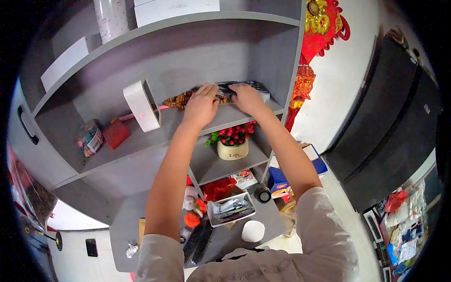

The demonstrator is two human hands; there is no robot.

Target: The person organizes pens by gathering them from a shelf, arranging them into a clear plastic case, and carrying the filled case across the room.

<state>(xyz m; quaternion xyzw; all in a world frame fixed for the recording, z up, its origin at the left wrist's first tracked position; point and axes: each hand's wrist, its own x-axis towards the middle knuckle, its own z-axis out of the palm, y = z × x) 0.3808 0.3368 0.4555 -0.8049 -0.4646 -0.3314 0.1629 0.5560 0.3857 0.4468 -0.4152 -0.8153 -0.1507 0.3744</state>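
Observation:
My left hand [202, 105] reaches onto the middle shelf, fingers stretched out over a string of brown wooden beads [177, 100]. More beads show on the right side of that hand. Close by, my right hand [248, 98] has its fingers bent together at the left part of a dark, shiny flat package [253, 85] against the back of the shelf. Whatever lies between those fingers is hidden. A white rectangular frame-like box [142, 107] stands left of the beads, with a red box [116, 133] and a wrapped colourful item [90, 138] farther left.
Below the shelf, a white pot [233, 150] holds red berries. An open white box [231, 210], a white round object [253, 231] and an orange-and-white plush toy [192, 211] are on the desk [136, 211]. A blue carton [317, 164] stands right. A phone [91, 247] lies lower left.

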